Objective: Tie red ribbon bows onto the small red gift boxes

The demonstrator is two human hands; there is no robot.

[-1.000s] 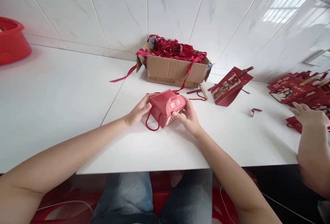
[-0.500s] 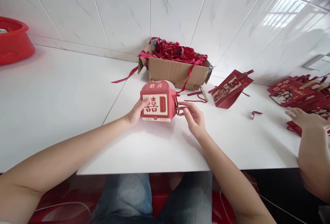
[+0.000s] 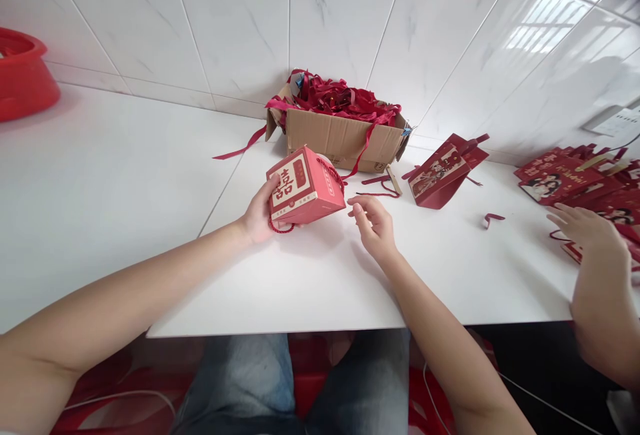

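Observation:
A small red gift box point(image 3: 306, 189) with a cream label and Chinese characters is tilted above the white table, its side turned toward the right. My left hand point(image 3: 260, 211) grips it at its left side, thumb on the printed front and fingers underneath, partly hidden. Red cord handles show at its right edge and below its left corner. My right hand point(image 3: 374, 223) is just right of the box, apart from it, with fingers loosely bent and nothing visible in them.
Behind the box stands a cardboard carton point(image 3: 335, 136) full of dark red ribbons. A folded red box point(image 3: 445, 175) and a ribbon scrap point(image 3: 493, 219) lie to the right. At far right, another person's hand point(image 3: 587, 228) is at several red boxes point(image 3: 565, 175). A red basin point(image 3: 27, 78) stands left.
The gift box has turned and tilted in my left hand, showing its right side. My right hand has let go of its cord and is now apart from it.

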